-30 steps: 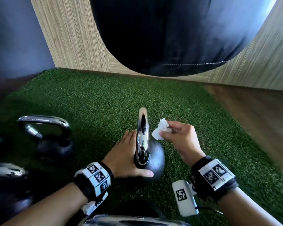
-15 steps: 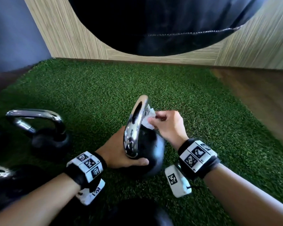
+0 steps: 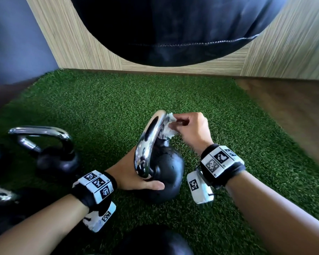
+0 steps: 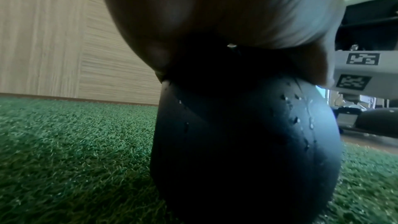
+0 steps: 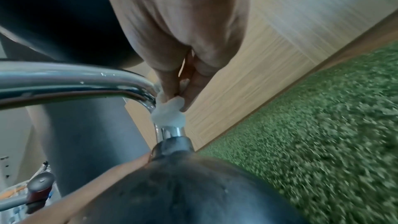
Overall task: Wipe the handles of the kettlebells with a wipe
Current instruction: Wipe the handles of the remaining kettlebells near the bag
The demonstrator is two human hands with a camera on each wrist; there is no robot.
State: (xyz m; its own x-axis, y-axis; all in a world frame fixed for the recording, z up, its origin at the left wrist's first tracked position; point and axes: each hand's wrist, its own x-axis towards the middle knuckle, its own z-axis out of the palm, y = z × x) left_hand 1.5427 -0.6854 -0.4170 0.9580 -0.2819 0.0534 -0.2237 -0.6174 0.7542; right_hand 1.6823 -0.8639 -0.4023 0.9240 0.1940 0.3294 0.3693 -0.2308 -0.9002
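A black kettlebell with a chrome handle stands tilted on the green turf, its handle leaning left. My left hand grips its round body from the left, with the thumb laid across the front. The fingers are hidden behind the ball. My right hand pinches a crumpled white wipe and presses it against the far upright of the handle. In the right wrist view the wipe sits on the chrome bend, just above where it joins the ball.
A second kettlebell stands to the left, and further ones show at the bottom left and bottom edge. A dark punching bag hangs ahead before the wood-panelled wall. Wooden floor borders the turf on the right.
My right hand brought the wipe from beside the handle onto its far side. The kettlebell tipped to the left as my left hand wrapped round its body.
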